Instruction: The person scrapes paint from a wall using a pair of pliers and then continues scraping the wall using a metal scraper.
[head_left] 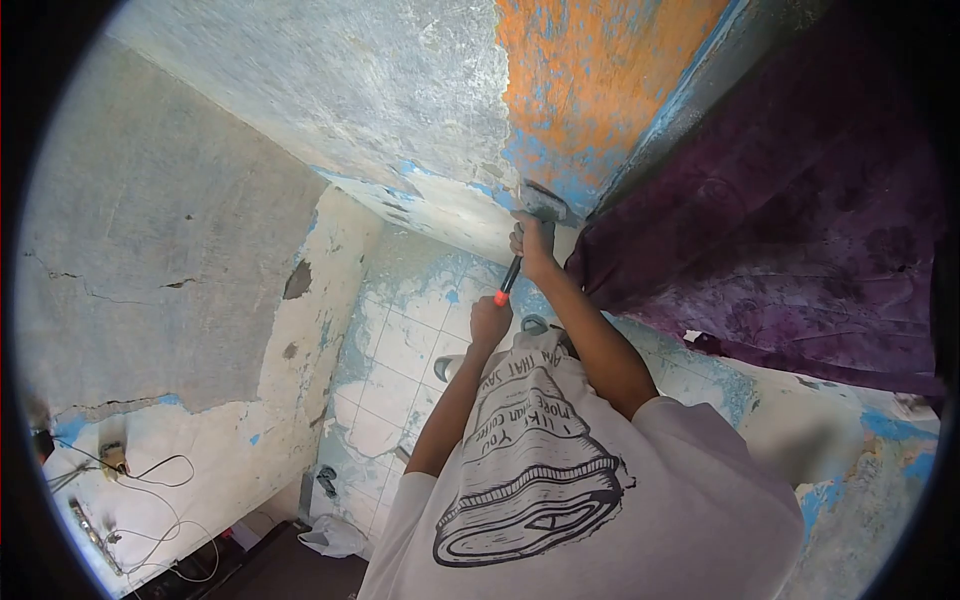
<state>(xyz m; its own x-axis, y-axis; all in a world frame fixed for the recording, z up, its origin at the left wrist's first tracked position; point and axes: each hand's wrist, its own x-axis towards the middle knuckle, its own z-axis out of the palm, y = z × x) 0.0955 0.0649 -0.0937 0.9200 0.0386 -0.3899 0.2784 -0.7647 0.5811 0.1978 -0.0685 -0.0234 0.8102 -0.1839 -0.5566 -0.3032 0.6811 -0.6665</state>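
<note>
Both of my hands grip one long-handled scraper (544, 201), its wide grey blade up against the wall near the corner. My right hand (533, 243) wraps round the tool just below the blade. Lower down, my left hand (490, 322) is closed round the handle's end, beside a red-orange band on the black shaft. Orange and blue paint (600, 90) covers the wall above the blade, with bare grey plaster (400, 80) to its left. Whether the blade's edge touches the wall cannot be made out.
A dark purple curtain (760, 210) hangs close on the right. Paint flakes and dust lie over the tiled floor (400, 345). At lower left are loose cables (175, 520) by a wall socket, a white plastic bag (335, 537) and a dark surface (290, 570).
</note>
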